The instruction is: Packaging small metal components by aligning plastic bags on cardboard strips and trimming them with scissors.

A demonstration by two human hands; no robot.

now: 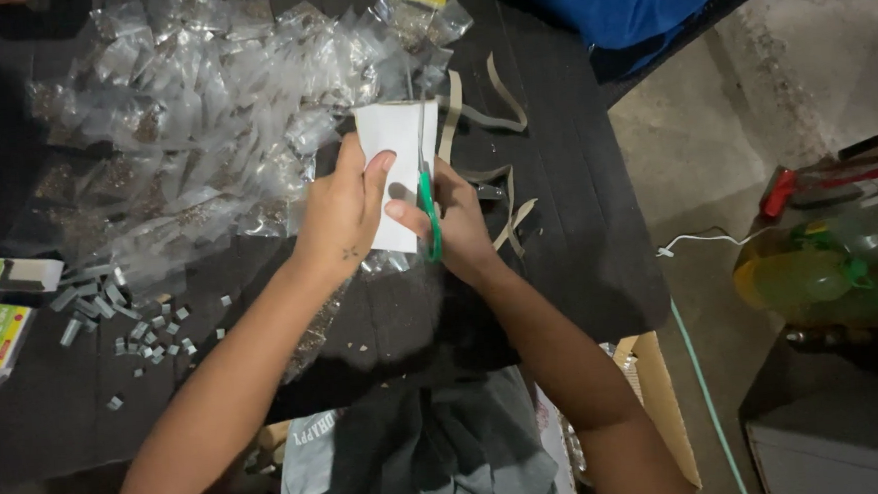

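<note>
The left hand [342, 217] is pinching a white card [394, 154] above the bench [580, 260], fingers clamped on its edge; the right hand [458, 226] is gripping green-handled scissors [427, 203]. The card is looking light, thin and bendable.

matt white card [395, 149], glossy clear plastic bags [201, 109]

Bare forearms, grey printed shirt [420, 448], small wrist mark.

Both forearms reach forward, converging. Left hand [342, 217] fingers curled, thumb up, pinching. Right hand [458, 226] closed in grip, just beside left.
</note>
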